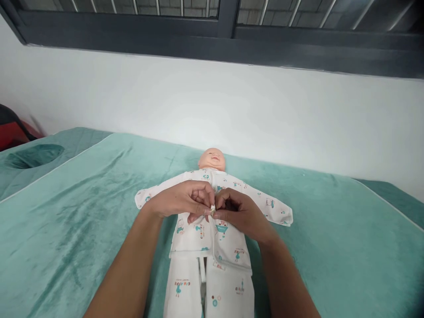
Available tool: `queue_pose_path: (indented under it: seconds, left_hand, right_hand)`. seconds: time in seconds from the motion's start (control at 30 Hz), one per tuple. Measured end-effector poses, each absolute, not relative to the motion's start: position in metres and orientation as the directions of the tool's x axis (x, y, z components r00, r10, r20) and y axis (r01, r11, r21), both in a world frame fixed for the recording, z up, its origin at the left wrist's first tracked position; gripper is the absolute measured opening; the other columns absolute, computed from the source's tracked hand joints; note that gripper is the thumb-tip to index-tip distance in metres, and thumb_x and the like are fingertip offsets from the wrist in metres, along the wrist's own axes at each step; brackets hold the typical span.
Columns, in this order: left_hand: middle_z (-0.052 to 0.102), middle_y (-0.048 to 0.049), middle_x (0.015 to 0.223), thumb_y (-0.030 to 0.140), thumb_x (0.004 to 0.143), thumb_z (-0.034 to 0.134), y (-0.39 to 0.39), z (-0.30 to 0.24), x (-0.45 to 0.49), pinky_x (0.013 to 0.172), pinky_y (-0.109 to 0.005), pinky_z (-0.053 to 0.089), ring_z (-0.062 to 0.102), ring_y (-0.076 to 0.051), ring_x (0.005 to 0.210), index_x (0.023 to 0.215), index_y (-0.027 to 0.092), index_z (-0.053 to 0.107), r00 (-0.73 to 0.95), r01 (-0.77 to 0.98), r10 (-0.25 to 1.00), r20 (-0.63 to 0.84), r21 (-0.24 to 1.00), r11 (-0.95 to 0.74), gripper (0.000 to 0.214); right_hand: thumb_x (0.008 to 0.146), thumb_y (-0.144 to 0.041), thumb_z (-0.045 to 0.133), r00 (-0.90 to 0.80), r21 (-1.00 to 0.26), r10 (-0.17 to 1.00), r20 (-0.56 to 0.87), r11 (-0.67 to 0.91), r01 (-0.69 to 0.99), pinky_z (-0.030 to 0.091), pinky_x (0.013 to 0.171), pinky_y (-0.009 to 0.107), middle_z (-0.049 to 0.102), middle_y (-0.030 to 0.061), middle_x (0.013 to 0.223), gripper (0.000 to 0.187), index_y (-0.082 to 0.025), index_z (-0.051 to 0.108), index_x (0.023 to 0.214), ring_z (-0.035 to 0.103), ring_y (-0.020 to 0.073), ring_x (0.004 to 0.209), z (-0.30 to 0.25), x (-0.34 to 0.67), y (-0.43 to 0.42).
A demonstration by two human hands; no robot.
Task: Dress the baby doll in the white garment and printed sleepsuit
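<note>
A baby doll (pixel 212 160) lies on its back, dressed in a white printed shirt (pixel 228 245) and matching trousers (pixel 230 296). Both sleeves stretch out to the sides. Over the doll's chest, my left hand (pixel 188 198) pinches one front edge of the shirt between thumb and fingers. My right hand (pixel 236 212) grips the facing edge, its fingertips almost touching the left ones. A small bit of pale cloth with a tiny fastener (pixel 212 211) shows between my fingertips. Below my hands the shirt's front edges hang apart at the hem.
The doll lies on a bed with a teal cover (pixel 99 229). A round hole (pixel 35 155) is in the cover at the left. Behind stands a white wall (pixel 212 101) under a dark window frame (pixel 132 37). A red and black object (pixel 13 130) sits at the far left.
</note>
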State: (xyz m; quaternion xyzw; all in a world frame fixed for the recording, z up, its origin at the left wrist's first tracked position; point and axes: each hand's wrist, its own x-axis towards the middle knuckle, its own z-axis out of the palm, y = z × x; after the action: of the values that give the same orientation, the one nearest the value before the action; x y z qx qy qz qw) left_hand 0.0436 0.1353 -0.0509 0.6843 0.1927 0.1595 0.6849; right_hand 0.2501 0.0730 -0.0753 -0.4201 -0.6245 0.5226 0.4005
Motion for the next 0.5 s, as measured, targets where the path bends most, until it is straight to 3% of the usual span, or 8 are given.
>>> queue_pose_path:
  seconds: [0.23,0.3,0.4,0.5]
  left_hand:
    - [0.064,0.0015,0.066,0.034,0.08,0.069,0.132,-0.044,0.04,0.045,-0.02,0.04,0.052,-0.009,0.049,0.087,0.017,0.055,0.856,0.185,0.496,-0.147,0.982,-0.028,0.023]
    - [0.059,0.0029,0.064,0.038,0.082,0.066,0.12,-0.05,0.039,0.047,-0.021,0.04,0.052,-0.01,0.053,0.085,0.018,0.056,0.795,0.19,0.595,-0.121,0.98,-0.055,0.023]
    - [0.056,0.0024,0.07,0.039,0.086,0.061,0.084,-0.075,0.031,0.056,-0.022,0.042,0.052,-0.01,0.062,0.083,0.019,0.057,0.524,0.197,0.852,0.007,0.972,-0.129,0.022]
    - [0.059,-0.0035,0.094,0.036,0.086,0.063,0.041,-0.106,0.015,0.07,-0.026,0.045,0.056,-0.015,0.082,0.088,0.02,0.059,0.351,0.259,0.925,0.146,0.934,-0.246,0.016]
  right_hand:
    - [0.082,-0.044,0.068,-0.302,-0.955,0.948,0.104,0.18,0.235,0.032,0.056,0.026,0.046,-0.0039,0.067,0.03,-0.02,0.052,0.074,0.039,0.0102,0.061,-0.065,0.249,0.071]
    - [0.084,-0.044,0.065,-0.295,-0.901,0.946,0.134,0.241,0.362,0.03,0.056,0.026,0.044,-0.0041,0.064,0.033,-0.02,0.048,0.069,0.037,0.0105,0.06,-0.062,0.246,0.064]
    - [0.083,-0.04,0.068,-0.272,-0.752,0.933,0.237,0.353,0.557,0.034,0.061,0.028,0.048,-0.0028,0.067,0.033,-0.021,0.046,0.067,0.041,0.0127,0.064,-0.068,0.239,0.039]
    - [0.081,-0.033,0.071,-0.259,-0.624,0.878,0.403,0.471,0.623,0.041,0.077,0.035,0.058,0.0014,0.083,0.021,-0.023,0.053,0.082,0.052,0.0192,0.083,-0.092,0.235,0.002]
